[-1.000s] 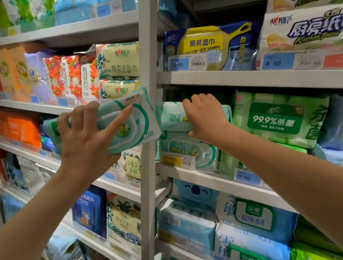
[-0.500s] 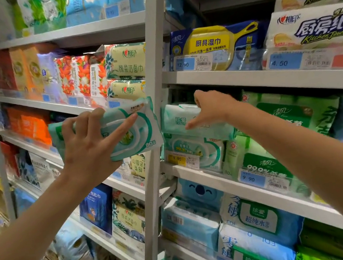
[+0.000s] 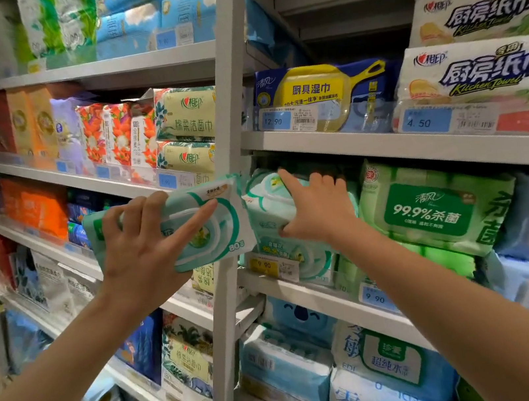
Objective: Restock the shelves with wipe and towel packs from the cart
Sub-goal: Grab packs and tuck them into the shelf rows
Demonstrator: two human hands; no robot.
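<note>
My left hand [image 3: 146, 250] grips a teal-and-white wipe pack [image 3: 221, 221] in the air, in front of the grey shelf upright [image 3: 233, 274]. My right hand [image 3: 318, 207] holds the top pack of a stack of the same teal wipe packs [image 3: 268, 199] on the middle shelf, thumb under its front edge and fingers over the top. That stack stands at the shelf's left end, above a yellow 9.90 price tag [image 3: 272, 266]. The held pack almost touches the stack's left side.
Green 99.9% wipe packs [image 3: 430, 208] crowd the shelf right of the stack. The shelf board above [image 3: 385, 143] leaves little headroom. Kitchen towel packs [image 3: 491, 67] and a blue-yellow wipe pack [image 3: 322, 94] sit higher up. More packs fill the lower shelves and the left bay.
My right hand has moved from on top of the stack and the green packs to grip the top teal pack's front. The left hand has brought its pack closer to the stack.
</note>
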